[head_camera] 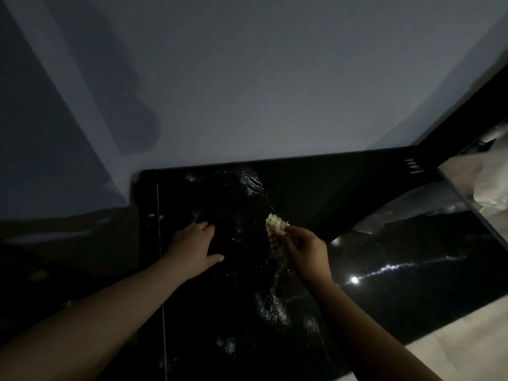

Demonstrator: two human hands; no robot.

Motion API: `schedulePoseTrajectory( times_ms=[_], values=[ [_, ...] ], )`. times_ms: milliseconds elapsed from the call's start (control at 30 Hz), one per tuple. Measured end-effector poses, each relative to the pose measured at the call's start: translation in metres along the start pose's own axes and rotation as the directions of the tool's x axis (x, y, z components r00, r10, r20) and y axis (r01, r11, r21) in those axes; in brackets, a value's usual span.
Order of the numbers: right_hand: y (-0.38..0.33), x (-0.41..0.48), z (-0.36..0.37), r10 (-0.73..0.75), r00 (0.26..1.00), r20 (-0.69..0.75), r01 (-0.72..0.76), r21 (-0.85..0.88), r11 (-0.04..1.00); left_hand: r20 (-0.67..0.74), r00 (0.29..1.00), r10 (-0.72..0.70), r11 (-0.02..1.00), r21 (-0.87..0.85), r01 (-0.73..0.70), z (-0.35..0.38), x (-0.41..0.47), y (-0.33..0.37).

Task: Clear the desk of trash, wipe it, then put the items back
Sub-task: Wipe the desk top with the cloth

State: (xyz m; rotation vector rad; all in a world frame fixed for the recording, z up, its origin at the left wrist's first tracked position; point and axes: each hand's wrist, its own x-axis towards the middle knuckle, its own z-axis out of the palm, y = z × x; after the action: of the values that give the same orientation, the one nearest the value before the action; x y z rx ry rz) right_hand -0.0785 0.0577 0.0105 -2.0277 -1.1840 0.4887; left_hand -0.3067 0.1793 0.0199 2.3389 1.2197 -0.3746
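Observation:
The scene is dim. A glossy black desk (pixel 220 270) fills the lower middle of the head view, with pale smears and specks across its surface. My left hand (pixel 193 247) lies flat on the desk, fingers spread, holding nothing. To its right, my right hand (pixel 306 250) pinches a crumpled pale cloth or tissue (pixel 276 231) and holds it upright just above the desk top. Whether the wad touches the surface I cannot tell.
A grey wall (pixel 247 78) rises right behind the desk's far edge. At the right lies a shiny black floor (pixel 412 270) with light reflections, then pale tiles (pixel 453 350). A whitish bundle (pixel 492 185) sits at the far right edge.

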Motion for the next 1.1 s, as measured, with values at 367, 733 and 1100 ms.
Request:
schedulePoseTrajectory(
  times_ms=[367,733,1100],
  values=[
    [0.010,0.162,0.036,-0.028,0.996,0.083,0.025,0.038,0.999,-0.016,0.994,-0.105,0.994,-0.012,0.105,-0.012,0.104,0.004],
    [0.009,0.243,0.103,-0.168,0.983,0.076,0.168,0.018,0.986,0.152,0.979,-0.134,0.991,0.023,0.132,0.001,0.155,-0.016],
    [0.033,0.261,0.141,-0.217,0.941,0.262,0.266,-0.172,0.948,0.104,0.981,-0.163,0.983,0.101,0.153,0.013,0.159,-0.015]
  ],
)
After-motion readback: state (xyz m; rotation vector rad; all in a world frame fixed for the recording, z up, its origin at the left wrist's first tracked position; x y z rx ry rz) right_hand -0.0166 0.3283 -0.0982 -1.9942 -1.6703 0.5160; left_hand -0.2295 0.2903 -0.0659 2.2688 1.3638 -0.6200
